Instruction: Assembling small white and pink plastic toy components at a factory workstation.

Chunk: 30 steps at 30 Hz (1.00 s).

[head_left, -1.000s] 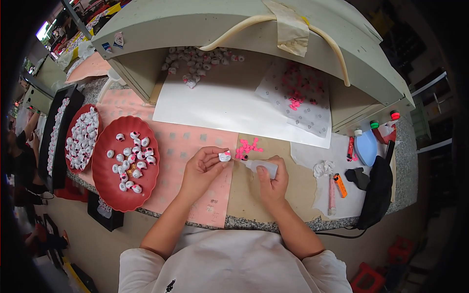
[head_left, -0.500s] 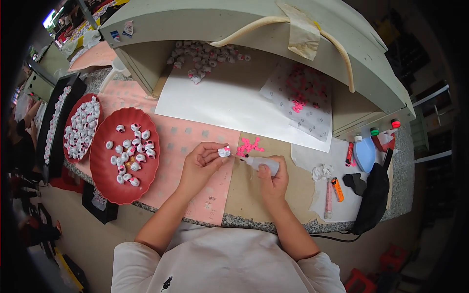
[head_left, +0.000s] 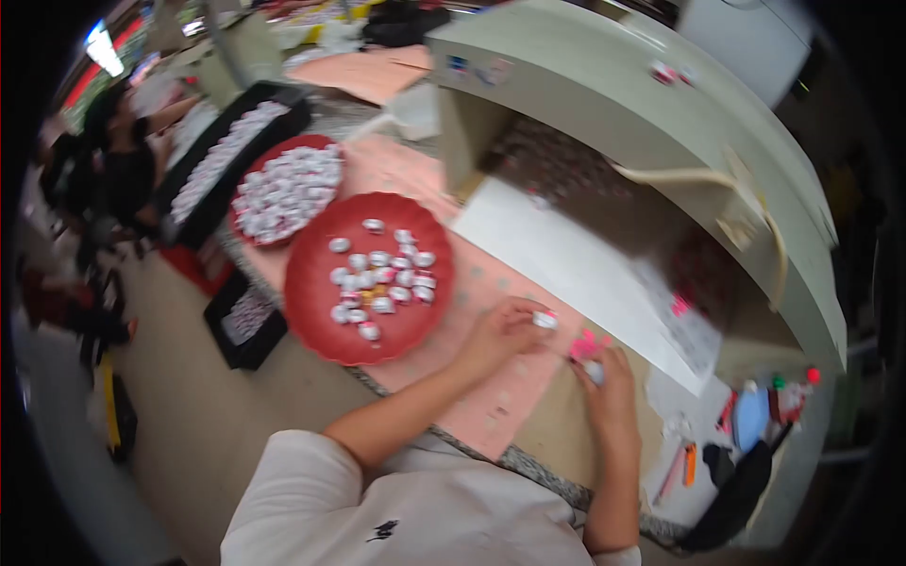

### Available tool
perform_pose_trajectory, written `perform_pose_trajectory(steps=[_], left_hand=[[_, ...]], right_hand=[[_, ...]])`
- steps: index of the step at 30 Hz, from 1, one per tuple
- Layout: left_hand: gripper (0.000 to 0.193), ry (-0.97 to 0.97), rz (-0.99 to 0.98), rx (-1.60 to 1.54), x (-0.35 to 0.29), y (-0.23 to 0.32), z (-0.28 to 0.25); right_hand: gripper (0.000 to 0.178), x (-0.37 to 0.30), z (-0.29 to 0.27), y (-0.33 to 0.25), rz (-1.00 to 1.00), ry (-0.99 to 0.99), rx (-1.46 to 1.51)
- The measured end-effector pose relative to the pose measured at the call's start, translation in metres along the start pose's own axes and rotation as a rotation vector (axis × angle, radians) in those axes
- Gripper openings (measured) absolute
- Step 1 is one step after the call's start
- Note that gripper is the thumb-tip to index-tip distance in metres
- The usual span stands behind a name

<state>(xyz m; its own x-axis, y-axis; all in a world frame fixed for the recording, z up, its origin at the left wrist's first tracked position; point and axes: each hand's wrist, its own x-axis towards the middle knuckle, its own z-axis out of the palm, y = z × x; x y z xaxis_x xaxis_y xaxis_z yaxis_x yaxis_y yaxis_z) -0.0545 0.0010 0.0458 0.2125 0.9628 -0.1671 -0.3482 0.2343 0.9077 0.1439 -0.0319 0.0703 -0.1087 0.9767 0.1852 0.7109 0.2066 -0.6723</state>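
Observation:
My left hand [head_left: 508, 332] is closed, pinching a small white figure piece [head_left: 545, 320] in its fingertips above the pink mat [head_left: 481, 396]. To its right, my right hand [head_left: 615, 382] wraps round a small translucent squeeze bottle [head_left: 594, 373], its dark narrow tip pointing left. Several bright pink pieces [head_left: 587, 345] lie on brown paper [head_left: 557, 415] just beyond the bottle. Left of my hands, a scalloped red plate [head_left: 304, 283] carries white pieces with pink and dark marks, spread loosely. Motion blur hides the fine detail of the held piece.
A grey hood [head_left: 651, 113] arches over a white sheet [head_left: 566, 274], with more pieces under it. Farther left are a heaped red plate [head_left: 318, 141] and a long black tray [head_left: 170, 193]. A blue dish [head_left: 751, 418] and black pouch [head_left: 722, 509] lie right. A person [head_left: 123, 160] is far left.
The view has swung left and tilted, so the bench appears shifted right and turned. Both hands keep hold of the same things; the picture is now blurred.

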Motion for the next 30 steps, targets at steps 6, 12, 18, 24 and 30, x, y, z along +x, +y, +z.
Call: perform_pose_trajectory(steps=[6,12,18,24,30], left_hand=[[0.032,-0.284,0.003,-0.15,-0.057,0.0,0.013],[0.035,-0.384,0.074,-0.052,-0.041,-0.004,-0.001],[0.031,-0.255,0.098,0.048,0.002,-0.025,0.006],[0.03,-0.351,0.02,0.074,0.02,-0.03,0.031],[0.031,-0.362,-0.051,0.079,0.024,-0.028,0.043]], right_hand=[[0.011,-0.076,-0.015,-0.037,0.064,0.05,0.215],[0.014,-0.05,-0.001,-0.055,0.439,0.123,0.935],[0.012,-0.016,0.017,0.007,0.534,-0.038,1.224],[0.011,-0.01,0.002,0.027,0.545,-0.041,1.145],[0.01,-0.005,-0.004,0.044,0.513,-0.08,1.083]])
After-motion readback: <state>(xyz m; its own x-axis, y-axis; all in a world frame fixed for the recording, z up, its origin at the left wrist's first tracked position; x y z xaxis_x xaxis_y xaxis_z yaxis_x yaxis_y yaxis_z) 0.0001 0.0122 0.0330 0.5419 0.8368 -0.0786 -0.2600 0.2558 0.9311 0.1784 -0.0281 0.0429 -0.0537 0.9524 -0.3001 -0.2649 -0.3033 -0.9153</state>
